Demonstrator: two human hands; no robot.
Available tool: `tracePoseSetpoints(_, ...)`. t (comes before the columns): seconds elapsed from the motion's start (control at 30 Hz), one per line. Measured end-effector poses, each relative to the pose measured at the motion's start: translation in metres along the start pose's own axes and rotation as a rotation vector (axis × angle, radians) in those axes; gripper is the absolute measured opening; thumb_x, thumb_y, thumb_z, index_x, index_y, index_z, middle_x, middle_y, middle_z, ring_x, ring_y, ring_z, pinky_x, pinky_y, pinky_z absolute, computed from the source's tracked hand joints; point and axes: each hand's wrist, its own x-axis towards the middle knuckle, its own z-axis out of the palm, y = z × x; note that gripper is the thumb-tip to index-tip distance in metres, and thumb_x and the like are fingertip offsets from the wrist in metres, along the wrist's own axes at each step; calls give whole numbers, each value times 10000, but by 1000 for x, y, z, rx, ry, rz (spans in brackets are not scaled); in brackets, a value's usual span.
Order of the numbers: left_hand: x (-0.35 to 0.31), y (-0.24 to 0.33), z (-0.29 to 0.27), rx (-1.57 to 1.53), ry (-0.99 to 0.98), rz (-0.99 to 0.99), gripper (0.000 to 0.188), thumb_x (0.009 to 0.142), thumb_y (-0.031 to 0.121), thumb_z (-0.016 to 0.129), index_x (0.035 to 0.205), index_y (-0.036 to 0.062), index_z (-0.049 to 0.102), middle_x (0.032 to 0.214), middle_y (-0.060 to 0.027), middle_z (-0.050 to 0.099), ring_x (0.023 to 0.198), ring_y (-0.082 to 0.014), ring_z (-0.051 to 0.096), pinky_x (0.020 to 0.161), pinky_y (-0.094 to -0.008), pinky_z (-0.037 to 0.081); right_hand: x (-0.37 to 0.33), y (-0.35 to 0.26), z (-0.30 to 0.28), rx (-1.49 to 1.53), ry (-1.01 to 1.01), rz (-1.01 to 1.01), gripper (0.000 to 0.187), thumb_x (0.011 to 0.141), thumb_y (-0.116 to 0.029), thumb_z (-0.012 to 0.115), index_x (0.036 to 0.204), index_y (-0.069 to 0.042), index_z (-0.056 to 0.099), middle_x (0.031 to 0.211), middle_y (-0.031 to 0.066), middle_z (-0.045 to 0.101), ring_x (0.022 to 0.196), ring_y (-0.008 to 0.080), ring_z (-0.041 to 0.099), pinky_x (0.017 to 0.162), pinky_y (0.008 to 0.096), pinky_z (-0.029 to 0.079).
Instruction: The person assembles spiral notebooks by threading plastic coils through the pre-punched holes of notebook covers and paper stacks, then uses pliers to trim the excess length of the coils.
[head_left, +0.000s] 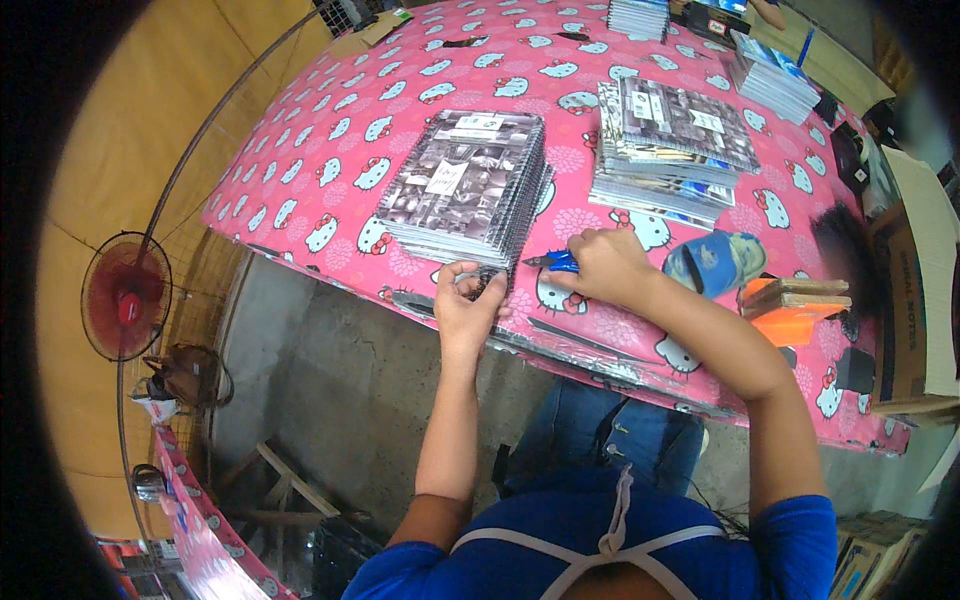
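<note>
A stack of spiral-bound notebooks (455, 180) with grey photo-patterned covers lies near the front edge of the pink table. At its lower right corner my left hand (462, 318) is closed, thumb and fingers pinching the end of a black binding coil (494, 282). My right hand (612, 266) grips blue-handled pliers (560, 262). Their dark tip points left at the coil, close to my left fingertips. Whether the jaws touch the wire is too small to tell.
Another, less even notebook pile (690, 125) lies to the right, with more stacks (775, 78) behind. A blue-green rounded object (715, 262), an orange block-like item (785, 325) and a cardboard box (905, 300) are at right. A red fan (128, 298) stands left of the table.
</note>
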Motion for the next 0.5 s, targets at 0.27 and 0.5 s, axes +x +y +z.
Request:
tracePoseSetpoints(0.27, 4, -17, 5, 100, 3, 143, 492, 747, 51, 766, 1052, -16, 386, 756, -124, 619, 539, -127, 591, 436, -249, 470, 10, 4, 19, -112, 359, -252, 572, 764, -583, 610, 765, -11, 625, 738, 154, 630, 705, 316, 642, 605, 438, 486)
tracePoseSetpoints(0.5, 6, -19, 1, 52, -3, 93, 413, 780, -11, 694, 1060, -9, 391, 804, -121, 608, 606, -149, 607, 485, -277, 529, 9, 0, 14, -7, 41, -108, 568, 762, -581, 607, 687, -19, 641, 634, 145, 625, 596, 311, 642, 548, 415, 494)
